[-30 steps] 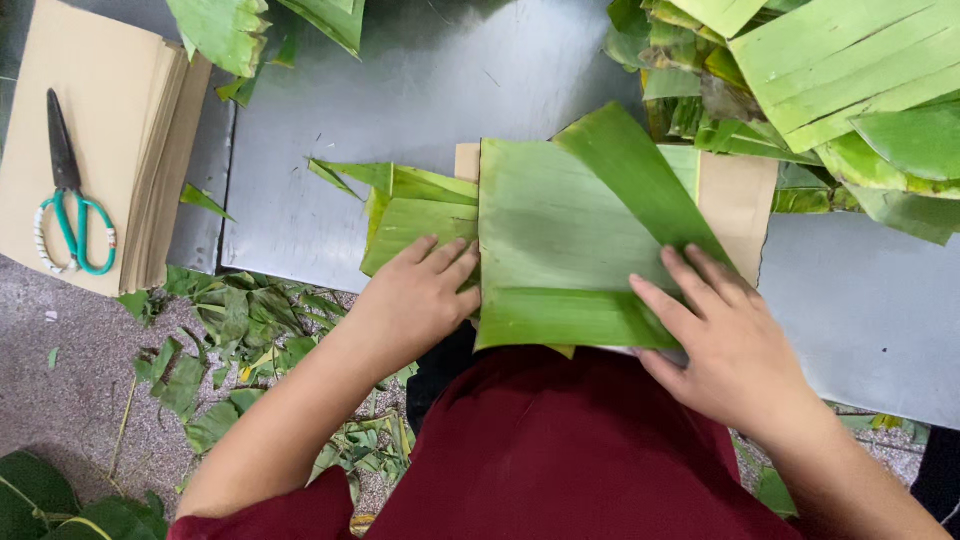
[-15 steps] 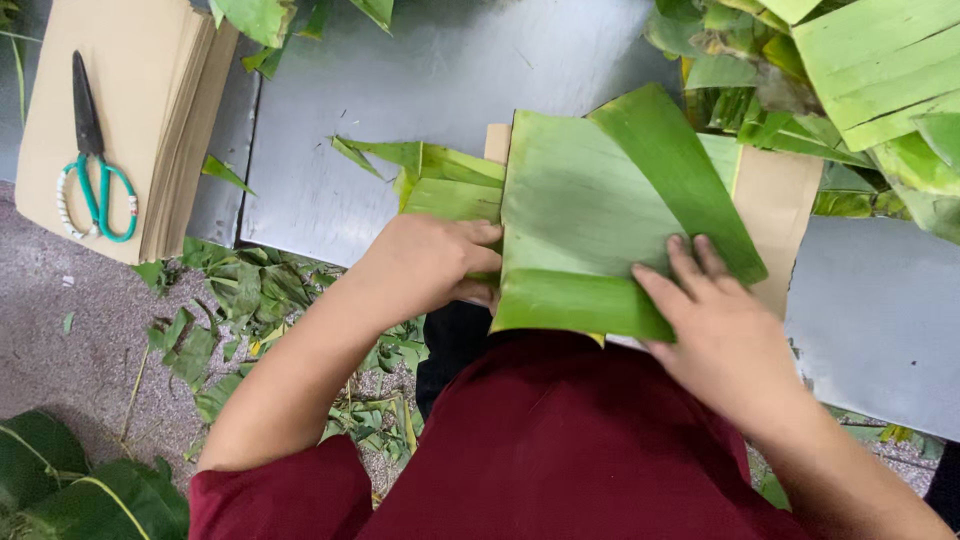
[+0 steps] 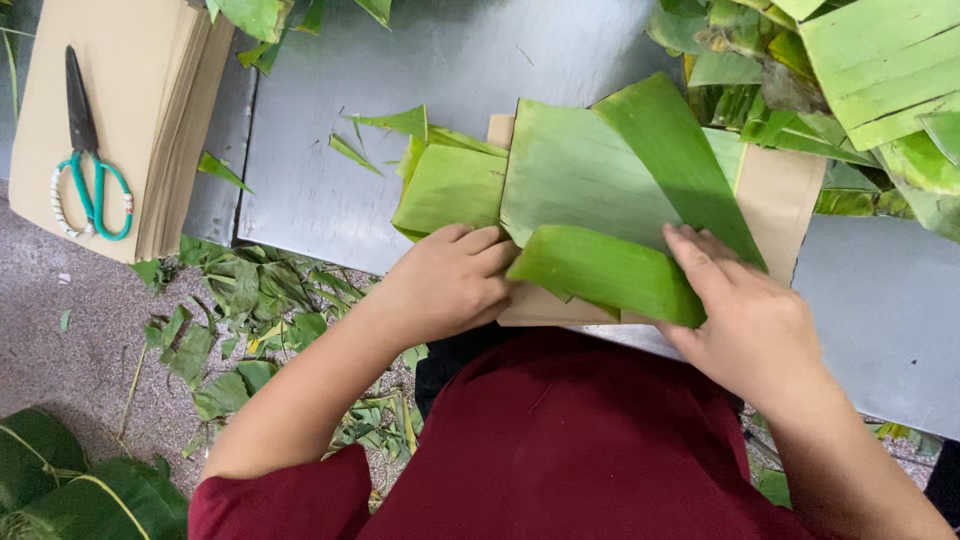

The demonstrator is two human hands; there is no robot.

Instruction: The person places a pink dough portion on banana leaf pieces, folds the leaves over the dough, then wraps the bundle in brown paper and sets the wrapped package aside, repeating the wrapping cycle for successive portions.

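A grey metal bench [image 3: 420,60] is seen from above, with leaf scraps [image 3: 250,300] scattered on the floor [image 3: 80,340] beside it. A heap of cut leaf strips [image 3: 880,70] is piled at the far right, and a stack of brown card sheets [image 3: 140,110] lies at the left, topped by green-handled scissors [image 3: 90,170]. In front of the person a brown card [image 3: 780,200] is covered by a large banana leaf [image 3: 600,170]. Its near edge [image 3: 610,275] is already folded up over the card, while the far tip and sides are not yet tucked, so the wrapping is judged partly done. The left hand [image 3: 450,285] is curled around the leaf's near left corner, and the right hand [image 3: 750,320] is pressed flat on the fold, its grip released.
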